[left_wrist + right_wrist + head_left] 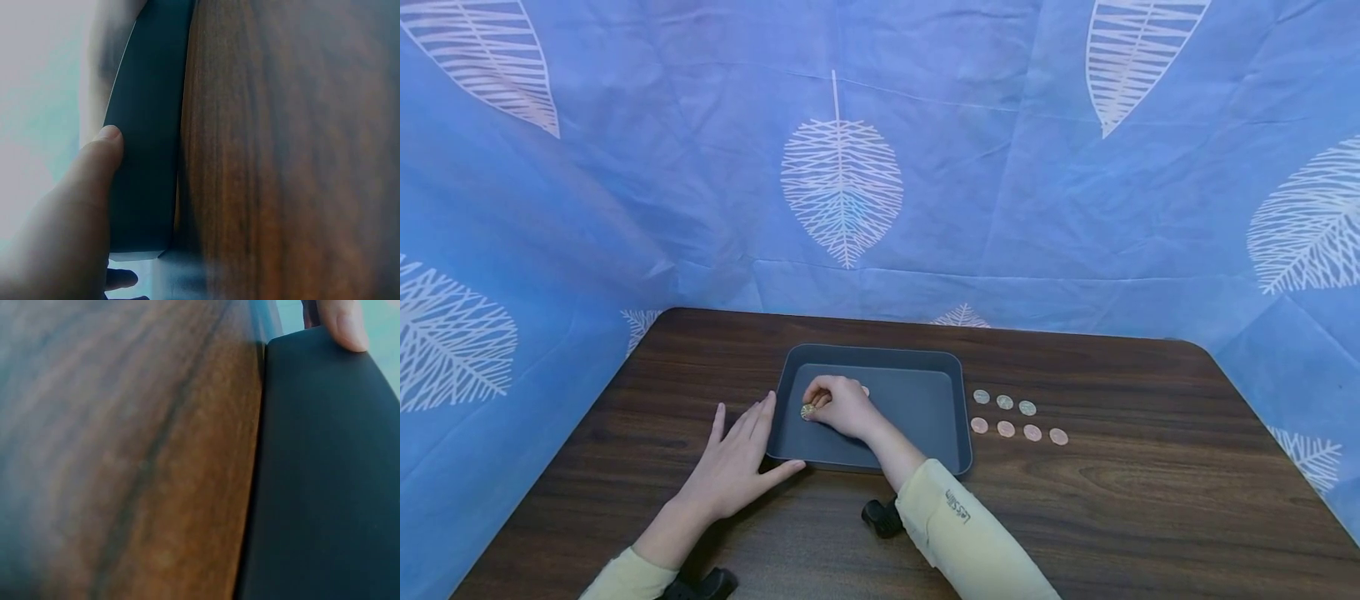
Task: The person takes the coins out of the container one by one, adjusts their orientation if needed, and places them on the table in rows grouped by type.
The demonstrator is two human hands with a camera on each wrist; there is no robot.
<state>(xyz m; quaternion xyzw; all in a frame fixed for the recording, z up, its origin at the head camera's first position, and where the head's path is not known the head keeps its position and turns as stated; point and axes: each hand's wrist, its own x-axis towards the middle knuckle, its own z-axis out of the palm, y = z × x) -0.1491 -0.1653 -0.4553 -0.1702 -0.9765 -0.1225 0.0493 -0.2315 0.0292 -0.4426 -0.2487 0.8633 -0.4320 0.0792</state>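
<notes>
My right grip (842, 407) is pinching a gold coin (807, 412) within the left part of the grey tray (921, 412), partly hiding what may be a pink coin (867, 391). Three silvery coins (1004, 402) and four pink coins (1006, 429) are lying right of it on the worktop (1135, 475), showing only in the head view. My left grip (735, 467) is resting wide-fingered at the near-left corner, its thumb (103, 156) touching the near wall in the left wrist view.

Tray (917, 417) beneath the right fingers (822, 384): smooth, matt. Disc (807, 412) at those fingertips: metallic-looking. Bench (1135, 475) below the fingers: wood-grained, low sheen. Backdrop (962, 192) beyond the fingers: creased cloth.
</notes>
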